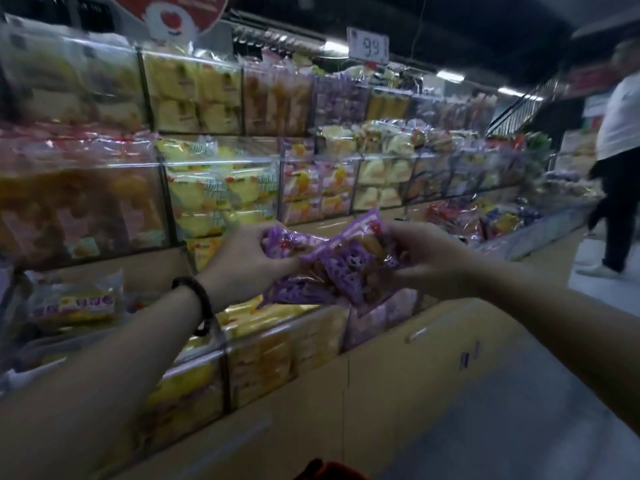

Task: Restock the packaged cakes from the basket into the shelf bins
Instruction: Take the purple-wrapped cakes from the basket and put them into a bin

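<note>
Packets of cake [332,271] in purple wrap bunched between your hands, left hand [242,261] curled round one end, right hand [426,261] pinching the other, held above the low shelf bins [259,362], dark bracelet [207,306] on your left wrist.

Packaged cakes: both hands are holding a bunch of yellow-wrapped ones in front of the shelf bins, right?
Wrong in one respect: the wrappers are purple, not yellow. The head view shows the left hand and the right hand both holding the bunch of purple-wrapped cakes in front of the shelf bins.
</note>
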Demonstrator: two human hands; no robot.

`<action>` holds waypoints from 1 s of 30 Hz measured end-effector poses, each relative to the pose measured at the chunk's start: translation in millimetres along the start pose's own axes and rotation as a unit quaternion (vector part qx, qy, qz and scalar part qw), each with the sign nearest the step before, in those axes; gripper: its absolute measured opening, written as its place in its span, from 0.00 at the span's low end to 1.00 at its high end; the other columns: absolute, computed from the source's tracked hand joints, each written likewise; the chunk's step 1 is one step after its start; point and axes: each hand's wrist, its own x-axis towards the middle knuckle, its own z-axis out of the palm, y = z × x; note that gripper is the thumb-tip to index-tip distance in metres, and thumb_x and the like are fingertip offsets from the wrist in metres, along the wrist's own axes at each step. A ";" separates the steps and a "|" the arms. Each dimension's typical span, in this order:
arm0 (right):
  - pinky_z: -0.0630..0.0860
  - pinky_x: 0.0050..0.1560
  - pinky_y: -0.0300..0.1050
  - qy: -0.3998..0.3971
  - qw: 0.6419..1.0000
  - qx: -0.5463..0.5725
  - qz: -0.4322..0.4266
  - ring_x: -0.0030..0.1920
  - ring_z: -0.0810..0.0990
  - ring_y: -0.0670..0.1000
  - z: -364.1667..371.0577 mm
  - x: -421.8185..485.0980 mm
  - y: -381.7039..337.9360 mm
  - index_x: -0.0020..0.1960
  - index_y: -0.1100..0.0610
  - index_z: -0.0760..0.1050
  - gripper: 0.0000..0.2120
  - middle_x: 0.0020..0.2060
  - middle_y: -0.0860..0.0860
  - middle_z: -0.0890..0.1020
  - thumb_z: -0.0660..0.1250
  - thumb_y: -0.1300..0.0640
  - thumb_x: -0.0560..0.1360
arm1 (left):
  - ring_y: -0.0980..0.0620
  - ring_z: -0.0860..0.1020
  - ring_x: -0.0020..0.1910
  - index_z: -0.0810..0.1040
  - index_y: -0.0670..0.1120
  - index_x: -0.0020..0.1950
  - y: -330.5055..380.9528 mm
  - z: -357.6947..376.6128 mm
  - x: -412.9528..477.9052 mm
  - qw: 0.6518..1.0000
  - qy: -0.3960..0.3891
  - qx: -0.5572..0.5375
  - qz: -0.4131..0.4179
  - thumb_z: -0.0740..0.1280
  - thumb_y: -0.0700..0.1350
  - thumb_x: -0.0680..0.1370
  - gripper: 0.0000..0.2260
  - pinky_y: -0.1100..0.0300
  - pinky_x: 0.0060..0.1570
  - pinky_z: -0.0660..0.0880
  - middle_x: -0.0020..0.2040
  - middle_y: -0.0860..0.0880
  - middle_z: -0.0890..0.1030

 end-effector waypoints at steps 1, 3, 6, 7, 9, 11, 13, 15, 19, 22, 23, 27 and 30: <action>0.82 0.51 0.46 0.012 0.999 -0.046 -0.002 0.53 0.84 0.43 -9.1 12.0 5.7 0.61 0.52 0.79 0.18 0.51 0.45 0.84 0.79 0.59 0.74 | 0.49 0.87 0.43 0.85 0.50 0.48 -6.7 4.2 17.1 0.999 0.028 -0.014 -0.012 0.83 0.56 0.69 0.15 0.43 0.47 0.85 0.41 0.51 0.88; 0.81 0.48 0.47 0.029 0.991 -0.133 0.019 0.50 0.84 0.45 -24.0 38.0 20.5 0.60 0.53 0.75 0.20 0.49 0.47 0.83 0.79 0.61 0.73 | 0.49 0.87 0.43 0.85 0.53 0.48 -24.4 13.2 51.2 0.995 0.083 -0.033 -0.035 0.83 0.58 0.68 0.16 0.43 0.46 0.85 0.41 0.52 0.88; 0.79 0.51 0.48 0.029 0.966 -0.251 0.053 0.54 0.82 0.52 -35.9 79.4 48.2 0.64 0.53 0.73 0.21 0.54 0.51 0.82 0.76 0.59 0.75 | 0.50 0.86 0.41 0.82 0.56 0.48 -50.8 26.4 91.3 0.988 0.151 -0.019 -0.037 0.83 0.57 0.68 0.15 0.45 0.44 0.85 0.40 0.53 0.87; 0.76 0.53 0.45 0.022 0.956 -0.286 0.054 0.57 0.80 0.52 -36.6 93.1 57.3 0.67 0.52 0.73 0.22 0.58 0.51 0.80 0.76 0.57 0.76 | 0.51 0.86 0.41 0.81 0.57 0.47 -58.7 30.0 98.8 0.984 0.172 -0.020 -0.033 0.83 0.55 0.69 0.14 0.46 0.42 0.86 0.41 0.54 0.87; 0.72 0.58 0.44 0.000 0.936 -0.346 0.063 0.61 0.76 0.51 -34.9 119.1 76.9 0.71 0.49 0.72 0.25 0.62 0.50 0.77 0.75 0.55 0.77 | 0.53 0.86 0.41 0.81 0.59 0.46 -77.4 35.1 108.6 0.976 0.215 -0.025 -0.021 0.83 0.50 0.71 0.13 0.51 0.39 0.85 0.41 0.57 0.86; 0.69 0.68 0.52 -0.028 0.903 -0.421 0.078 0.69 0.74 0.54 -26.4 145.7 101.3 0.71 0.44 0.72 0.24 0.66 0.49 0.78 0.74 0.54 0.78 | 0.53 0.85 0.41 0.81 0.58 0.48 -94.6 36.0 113.0 0.967 0.253 -0.008 -0.025 0.82 0.48 0.72 0.12 0.53 0.39 0.84 0.40 0.59 0.84; 0.60 0.74 0.63 -0.068 0.856 -0.501 0.101 0.75 0.67 0.57 -11.2 171.8 124.4 0.71 0.37 0.70 0.24 0.70 0.47 0.78 0.72 0.50 0.78 | 0.52 0.84 0.40 0.81 0.56 0.49 -106.4 34.0 120.1 0.962 0.270 -0.002 -0.033 0.82 0.50 0.72 0.12 0.48 0.41 0.85 0.40 0.57 0.84; 0.61 0.71 0.60 -0.089 0.827 -0.547 0.096 0.73 0.68 0.56 9.3 193.5 147.8 0.70 0.36 0.71 0.19 0.69 0.47 0.78 0.68 0.42 0.79 | 0.50 0.84 0.40 0.81 0.55 0.51 -106.5 32.0 121.7 0.961 0.276 0.000 -0.028 0.81 0.53 0.72 0.13 0.47 0.41 0.85 0.41 0.54 0.84; 0.69 0.70 0.52 -0.089 0.808 -0.570 0.122 0.71 0.74 0.56 49.9 223.0 189.5 0.67 0.42 0.78 0.20 0.67 0.50 0.80 0.65 0.35 0.79 | 0.51 0.84 0.39 0.81 0.55 0.52 -103.0 35.4 118.6 0.966 0.258 0.037 -0.007 0.80 0.55 0.72 0.14 0.51 0.37 0.83 0.41 0.52 0.85; 0.76 0.67 0.52 -0.095 0.819 -0.538 0.175 0.68 0.78 0.56 65.7 242.5 223.2 0.72 0.47 0.75 0.22 0.69 0.54 0.80 0.68 0.45 0.80 | 0.52 0.84 0.40 0.80 0.57 0.53 -108.5 37.7 120.1 0.971 0.235 0.041 -0.011 0.80 0.56 0.72 0.14 0.50 0.37 0.85 0.42 0.52 0.85; 0.76 0.67 0.51 -0.106 0.825 -0.524 0.183 0.68 0.79 0.57 67.7 243.9 232.3 0.73 0.48 0.74 0.23 0.69 0.55 0.79 0.68 0.46 0.79 | 0.53 0.85 0.40 0.80 0.57 0.54 -109.5 38.0 120.4 0.973 0.229 0.035 -0.014 0.80 0.55 0.73 0.14 0.50 0.37 0.85 0.42 0.53 0.85; 0.79 0.52 0.42 -0.126 0.849 -0.487 0.161 0.58 0.83 0.57 65.5 236.2 231.4 0.68 0.50 0.77 0.18 0.58 0.54 0.83 0.70 0.52 0.80 | 0.60 0.85 0.38 0.81 0.57 0.55 -107.3 40.2 118.8 0.977 0.210 -0.004 -0.024 0.80 0.53 0.73 0.14 0.57 0.35 0.84 0.42 0.57 0.85; 0.80 0.52 0.43 0.026 0.931 -0.337 0.137 0.54 0.84 0.54 53.8 231.7 224.3 0.66 0.51 0.79 0.18 0.57 0.52 0.84 0.74 0.53 0.77 | 0.63 0.84 0.36 0.81 0.58 0.54 -104.1 40.3 116.5 0.977 0.210 -0.010 -0.027 0.80 0.53 0.73 0.14 0.65 0.31 0.81 0.42 0.58 0.85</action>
